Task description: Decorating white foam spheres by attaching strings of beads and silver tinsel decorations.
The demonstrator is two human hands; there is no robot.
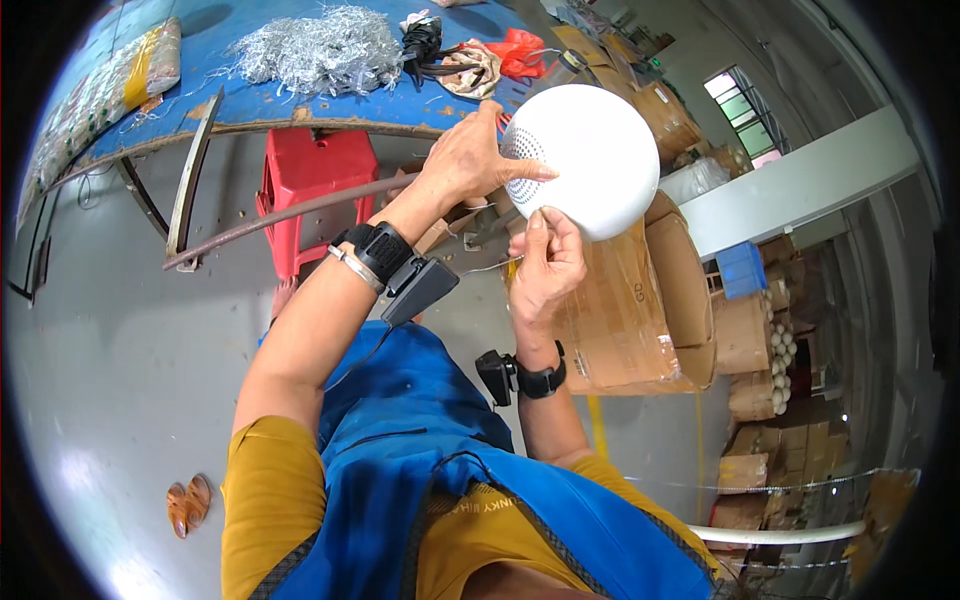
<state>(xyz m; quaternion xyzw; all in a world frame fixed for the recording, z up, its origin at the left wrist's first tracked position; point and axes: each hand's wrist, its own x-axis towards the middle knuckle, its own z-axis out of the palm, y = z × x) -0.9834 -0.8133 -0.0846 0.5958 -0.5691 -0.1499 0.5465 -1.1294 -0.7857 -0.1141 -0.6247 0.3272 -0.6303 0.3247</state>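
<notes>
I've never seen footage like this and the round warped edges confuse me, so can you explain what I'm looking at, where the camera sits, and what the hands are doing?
There is no machine here. A person wears a wide fisheye camera on the head, looking down, so straight edges bend near the rim. The arms come up from the bottom of the picture, and each wrist carries a black strapped device.

Both hands hold a white dome with a patch of small holes. The left hand rests on its perforated side; the right hand has its grip on the lower edge.

Ahead is a blue table with a heap of silvery wire, a red bag and black scraps. Under it stands a red stool. Cardboard boxes are stacked on the right, on a grey floor.
</notes>
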